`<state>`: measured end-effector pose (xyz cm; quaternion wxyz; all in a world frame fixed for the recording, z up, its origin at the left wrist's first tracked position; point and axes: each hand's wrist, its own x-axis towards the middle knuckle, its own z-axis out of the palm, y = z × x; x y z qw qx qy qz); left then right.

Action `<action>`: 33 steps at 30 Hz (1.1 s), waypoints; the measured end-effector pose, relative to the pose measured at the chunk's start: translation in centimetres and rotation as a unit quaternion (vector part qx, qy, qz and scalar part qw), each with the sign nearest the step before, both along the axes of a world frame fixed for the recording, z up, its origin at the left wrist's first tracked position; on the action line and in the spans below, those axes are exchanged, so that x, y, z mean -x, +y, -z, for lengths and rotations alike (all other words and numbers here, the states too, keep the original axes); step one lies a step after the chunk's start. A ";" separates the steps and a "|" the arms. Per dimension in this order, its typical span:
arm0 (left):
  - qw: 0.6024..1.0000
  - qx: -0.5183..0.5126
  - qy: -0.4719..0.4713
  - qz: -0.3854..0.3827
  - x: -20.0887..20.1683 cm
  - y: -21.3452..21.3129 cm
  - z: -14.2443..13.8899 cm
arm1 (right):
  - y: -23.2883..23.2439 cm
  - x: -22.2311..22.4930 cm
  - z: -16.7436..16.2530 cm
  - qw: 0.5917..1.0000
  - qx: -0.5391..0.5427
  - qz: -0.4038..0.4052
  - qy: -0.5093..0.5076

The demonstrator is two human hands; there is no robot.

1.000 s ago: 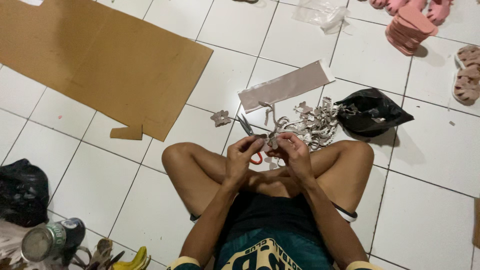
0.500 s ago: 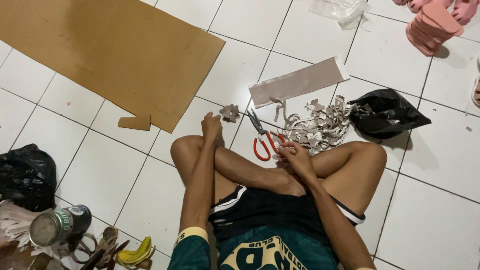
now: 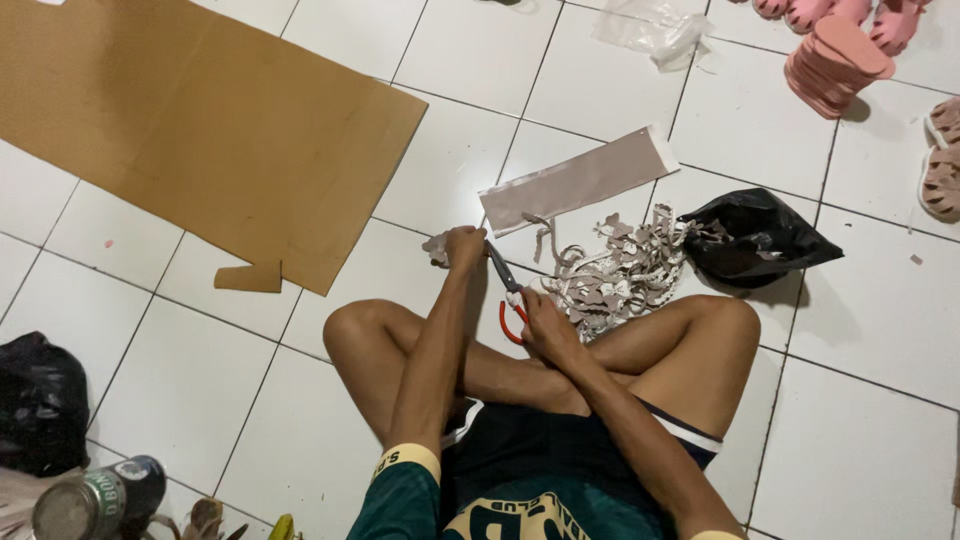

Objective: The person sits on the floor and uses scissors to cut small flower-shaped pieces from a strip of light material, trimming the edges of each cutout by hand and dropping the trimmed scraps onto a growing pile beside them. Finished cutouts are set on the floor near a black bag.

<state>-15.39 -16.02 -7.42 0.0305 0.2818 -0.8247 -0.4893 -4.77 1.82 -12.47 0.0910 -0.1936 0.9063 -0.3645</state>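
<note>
Left hand (image 3: 465, 247) moved out from the lap, now stretched far onto a small grey scrap (image 3: 437, 248) on the floor. Right hand (image 3: 540, 322) alone keeps the red-handled scissors (image 3: 505, 290).

A clear plastic bag (image 3: 655, 30) lies crumpled at the top edge. A black plastic bag (image 3: 752, 238) sits right of the crossed legs, another black bag (image 3: 40, 400) at far left. A labelled can (image 3: 95, 497), green-banded, lies bottom left.

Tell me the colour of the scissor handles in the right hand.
Red, on the scissors in the right hand, head view.
</note>
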 end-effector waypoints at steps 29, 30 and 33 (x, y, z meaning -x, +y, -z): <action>0.890 -0.453 0.008 -0.051 6.6 6.5 1.3 | 5.0 4.1 1.5 0.651 0.611 0.285 -0.349; 0.890 -0.453 0.043 -0.029 6.4 6.7 1.0 | 4.9 4.2 1.5 0.654 0.610 0.278 -0.350; 0.895 -0.429 0.012 -0.120 5.8 7.2 0.4 | 4.8 4.2 1.6 0.674 0.595 0.267 -0.347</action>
